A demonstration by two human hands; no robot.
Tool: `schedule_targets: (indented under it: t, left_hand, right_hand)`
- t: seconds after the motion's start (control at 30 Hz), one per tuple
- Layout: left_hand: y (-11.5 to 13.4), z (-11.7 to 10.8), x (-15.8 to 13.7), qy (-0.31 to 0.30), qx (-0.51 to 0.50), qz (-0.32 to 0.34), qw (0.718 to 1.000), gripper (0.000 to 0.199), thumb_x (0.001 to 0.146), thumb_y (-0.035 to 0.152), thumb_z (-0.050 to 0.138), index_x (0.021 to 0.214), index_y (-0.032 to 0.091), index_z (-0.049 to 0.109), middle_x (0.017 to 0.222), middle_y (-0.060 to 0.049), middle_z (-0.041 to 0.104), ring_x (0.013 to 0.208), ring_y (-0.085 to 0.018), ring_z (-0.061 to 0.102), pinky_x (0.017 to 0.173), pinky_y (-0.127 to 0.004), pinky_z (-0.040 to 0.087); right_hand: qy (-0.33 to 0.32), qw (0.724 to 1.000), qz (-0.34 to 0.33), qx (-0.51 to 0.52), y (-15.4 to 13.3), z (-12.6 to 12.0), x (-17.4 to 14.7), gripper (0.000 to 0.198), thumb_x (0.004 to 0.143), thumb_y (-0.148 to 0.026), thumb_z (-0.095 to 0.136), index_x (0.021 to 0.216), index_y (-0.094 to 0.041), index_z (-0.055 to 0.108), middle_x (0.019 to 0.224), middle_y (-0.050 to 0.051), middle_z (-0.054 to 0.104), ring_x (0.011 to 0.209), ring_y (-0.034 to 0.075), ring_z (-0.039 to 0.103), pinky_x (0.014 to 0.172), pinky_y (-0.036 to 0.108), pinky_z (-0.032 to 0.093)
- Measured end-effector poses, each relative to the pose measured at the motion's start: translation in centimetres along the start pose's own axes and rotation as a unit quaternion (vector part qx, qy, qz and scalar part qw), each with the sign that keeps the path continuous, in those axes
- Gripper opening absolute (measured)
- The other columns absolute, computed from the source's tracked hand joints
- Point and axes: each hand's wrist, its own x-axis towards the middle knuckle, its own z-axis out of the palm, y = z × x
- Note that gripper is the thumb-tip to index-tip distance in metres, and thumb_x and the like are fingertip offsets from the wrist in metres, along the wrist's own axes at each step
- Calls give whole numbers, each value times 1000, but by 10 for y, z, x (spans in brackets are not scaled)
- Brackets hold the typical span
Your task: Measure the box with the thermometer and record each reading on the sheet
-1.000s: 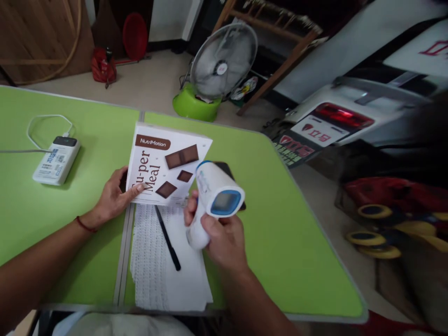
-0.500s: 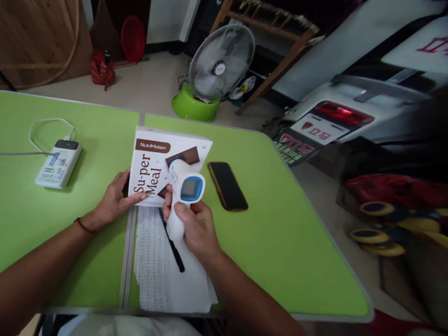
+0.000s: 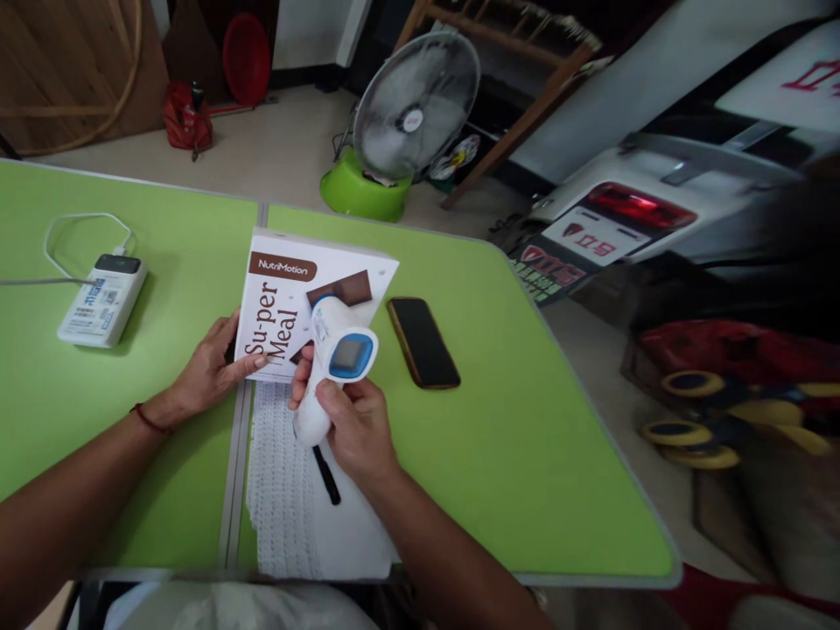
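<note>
A white box printed "NutriMotion Su-per Meal" is tilted up above the green table. My left hand grips its lower left edge, thumb on the front, the other fingers partly hidden behind. In my right hand is a white infrared thermometer with a blue-framed screen facing me. Its front end points at the box, overlapping the printed picture; whether they touch I cannot tell. Below lie printed sheets of paper with a black pen on top, its upper part hidden by the thermometer. A dark phone lies right of the box.
On the left of the green table lies a white power bank with a cable plugged in. Beyond the table stand a fan on a green stool and, at right, a white scooter.
The thermometer has shifted slightly left and down toward me, covering more of the pen. The box stays in my left hand. The whole view has shifted a little.
</note>
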Motion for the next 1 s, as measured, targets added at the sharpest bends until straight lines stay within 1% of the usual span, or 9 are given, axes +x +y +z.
schedule_targets:
  t: [0.1,0.27,0.5,0.7,0.87,1.0]
  left_hand:
    - [0,0,0,-1,-4,5,1000,49,97,57,56,131,22,57,122,-12,65,106,-27,60,91,-46,53]
    - [0,1,0,4,-8,-8,1000,51,95,59,58,130,22,57,121,-12,65,106,-27,61,91,-46,54]
    - [3,0,0,10,-11,5,1000,49,94,58,60,129,23,58,118,-12,65,109,-28,61,94,-48,54]
    - [4,0,0,13,-9,-2,1000,43,94,58,59,119,23,61,117,-11,66,115,-29,60,98,-50,53]
    - [3,1,1,12,-9,-1,1000,47,94,60,59,122,23,59,121,-12,65,113,-29,61,96,-50,54]
    - [1,1,0,15,-9,3,1000,43,94,57,60,120,23,60,119,-11,66,110,-28,62,93,-48,55]
  right_hand:
    - [2,1000,0,0,0,0,-1,29,76,-50,76,82,-23,69,67,0,69,59,15,63,58,32,56]
    - [0,1000,1,3,0,-1,0,27,75,-48,77,81,-23,70,67,0,70,58,15,64,57,32,56]
    - [10,1000,-3,-14,0,-1,0,26,76,-47,74,80,-22,69,67,-1,69,59,15,64,57,32,56]
    - [5,1000,0,-2,3,-1,0,26,77,-48,74,83,-24,69,68,-1,69,61,16,65,58,33,58]
    - [1,1000,-4,3,5,-1,-1,22,79,-45,74,83,-24,69,69,-1,70,63,16,66,62,35,59]
    - [3,1000,-7,13,4,0,-1,20,78,-43,74,85,-25,69,71,-1,70,63,16,66,61,34,59]
